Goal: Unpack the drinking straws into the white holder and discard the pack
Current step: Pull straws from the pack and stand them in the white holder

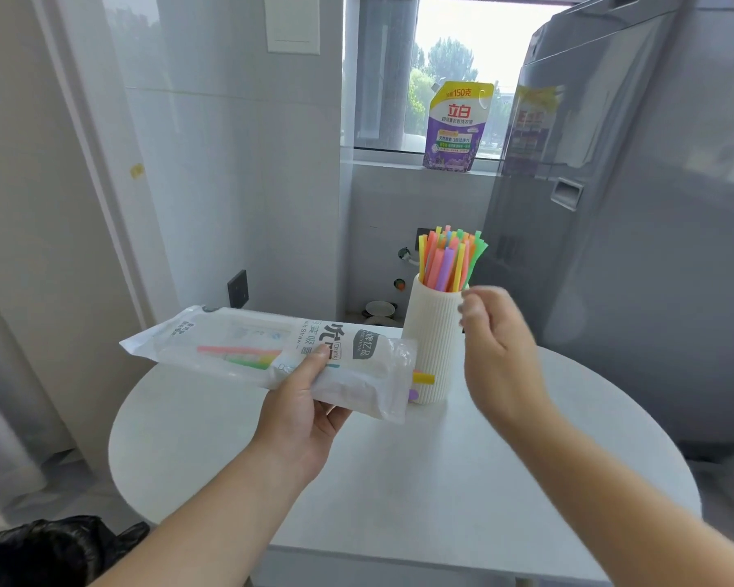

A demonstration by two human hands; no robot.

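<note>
A ribbed white holder (431,332) stands on the round white table (399,480), with several coloured straws (450,260) upright in it. My left hand (301,408) grips a clear straw pack (268,349) held flat above the table, its open end toward the holder. A few straws remain inside the pack, and a yellow and a purple tip (420,381) poke out of the opening. My right hand (496,349) hovers just right of the holder, fingers loosely curled and holding nothing.
A black bin bag (47,548) lies at the bottom left beside the table. A large grey appliance (632,205) stands to the right. A purple detergent pouch (458,125) sits on the window sill behind.
</note>
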